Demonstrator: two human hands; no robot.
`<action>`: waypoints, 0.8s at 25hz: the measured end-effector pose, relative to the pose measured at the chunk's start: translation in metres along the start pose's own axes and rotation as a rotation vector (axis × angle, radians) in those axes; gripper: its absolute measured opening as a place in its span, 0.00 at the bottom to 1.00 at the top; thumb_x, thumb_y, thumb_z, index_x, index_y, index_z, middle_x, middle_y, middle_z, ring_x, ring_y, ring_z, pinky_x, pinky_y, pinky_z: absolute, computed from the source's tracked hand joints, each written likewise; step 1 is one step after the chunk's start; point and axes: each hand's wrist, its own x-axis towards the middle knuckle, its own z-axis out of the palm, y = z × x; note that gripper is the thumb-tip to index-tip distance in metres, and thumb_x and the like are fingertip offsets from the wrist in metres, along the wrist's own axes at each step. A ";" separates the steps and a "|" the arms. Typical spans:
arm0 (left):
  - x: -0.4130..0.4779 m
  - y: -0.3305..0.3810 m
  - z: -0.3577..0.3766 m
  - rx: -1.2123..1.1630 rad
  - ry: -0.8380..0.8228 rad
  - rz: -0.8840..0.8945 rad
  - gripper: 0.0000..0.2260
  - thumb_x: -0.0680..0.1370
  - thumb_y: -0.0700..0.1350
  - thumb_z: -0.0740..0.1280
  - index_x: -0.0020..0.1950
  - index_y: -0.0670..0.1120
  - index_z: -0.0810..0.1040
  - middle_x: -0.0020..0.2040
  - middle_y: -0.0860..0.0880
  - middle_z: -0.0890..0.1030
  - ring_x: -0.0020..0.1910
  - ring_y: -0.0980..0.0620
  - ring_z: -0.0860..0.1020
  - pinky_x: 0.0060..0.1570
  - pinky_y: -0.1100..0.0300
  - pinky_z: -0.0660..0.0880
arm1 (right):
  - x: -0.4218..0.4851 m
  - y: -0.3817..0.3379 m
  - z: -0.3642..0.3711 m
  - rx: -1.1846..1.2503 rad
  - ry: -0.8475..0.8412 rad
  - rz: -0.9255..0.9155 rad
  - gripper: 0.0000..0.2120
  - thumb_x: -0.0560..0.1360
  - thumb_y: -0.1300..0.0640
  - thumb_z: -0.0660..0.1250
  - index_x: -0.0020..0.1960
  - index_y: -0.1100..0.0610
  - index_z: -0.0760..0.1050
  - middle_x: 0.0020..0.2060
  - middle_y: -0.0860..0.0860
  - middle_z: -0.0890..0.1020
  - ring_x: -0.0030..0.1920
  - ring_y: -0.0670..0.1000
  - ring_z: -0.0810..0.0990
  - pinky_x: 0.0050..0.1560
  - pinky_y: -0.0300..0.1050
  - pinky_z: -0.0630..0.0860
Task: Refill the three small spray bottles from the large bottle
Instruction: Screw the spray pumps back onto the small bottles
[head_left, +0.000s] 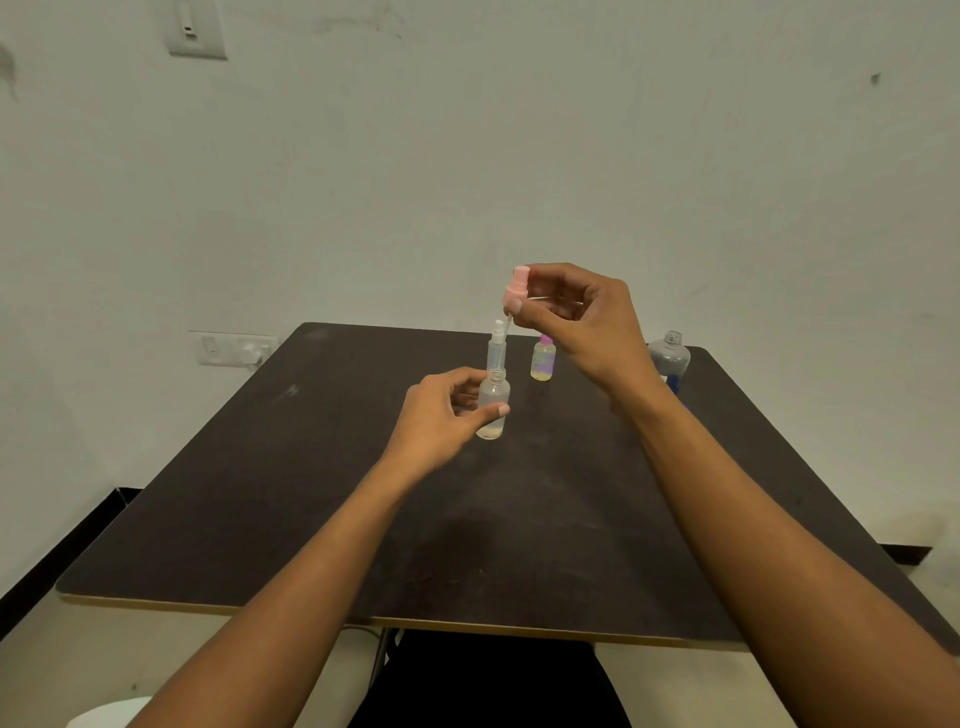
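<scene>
head view: pump off, first bottle open

head camera looks down on the dark surface (311, 493). left hand (441, 410) wraps thumb and fingers round an open bottle (493, 410), keeping it upright a little toward 12 o'clock from the middle. whether its base touches the surface i cannot tell. the grip likely steadies the bare neck for filling. only a little liquid shows at its bottom.

right hand (582, 317) pinches the pink pump (517, 291) at 12 o'clock above that neck, dip tube hanging down clear of the mouth, probably so drips fall near the bottle.

behind stand a slim bottle (497, 348) with its white sprayer on and a capped bottle (543, 358) of yellowish liquid, near each other. large bottle (669, 358) waits at 2 o'clock by the far edge, neck uncapped, partly hidden by the right wrist, seemingly ready to pour. no refill looks begun.
</scene>
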 end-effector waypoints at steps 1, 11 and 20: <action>0.000 0.001 0.000 -0.001 0.000 -0.001 0.22 0.75 0.51 0.79 0.68 0.50 0.82 0.58 0.54 0.86 0.54 0.60 0.84 0.55 0.69 0.77 | 0.000 0.002 0.001 0.011 -0.004 0.004 0.14 0.76 0.58 0.79 0.60 0.54 0.84 0.48 0.43 0.89 0.50 0.45 0.88 0.50 0.34 0.81; -0.005 0.006 -0.005 -0.024 0.020 0.017 0.21 0.75 0.53 0.79 0.67 0.50 0.83 0.57 0.54 0.87 0.55 0.59 0.85 0.62 0.58 0.80 | -0.022 0.039 0.013 -0.117 -0.113 0.054 0.14 0.76 0.54 0.78 0.61 0.51 0.84 0.50 0.42 0.88 0.54 0.42 0.86 0.52 0.32 0.79; -0.006 0.008 -0.006 -0.017 0.036 0.040 0.20 0.76 0.53 0.78 0.67 0.51 0.83 0.57 0.54 0.87 0.56 0.58 0.84 0.62 0.58 0.81 | -0.027 0.050 0.013 -0.169 -0.137 0.059 0.17 0.77 0.55 0.78 0.64 0.55 0.84 0.53 0.47 0.88 0.56 0.44 0.86 0.58 0.38 0.81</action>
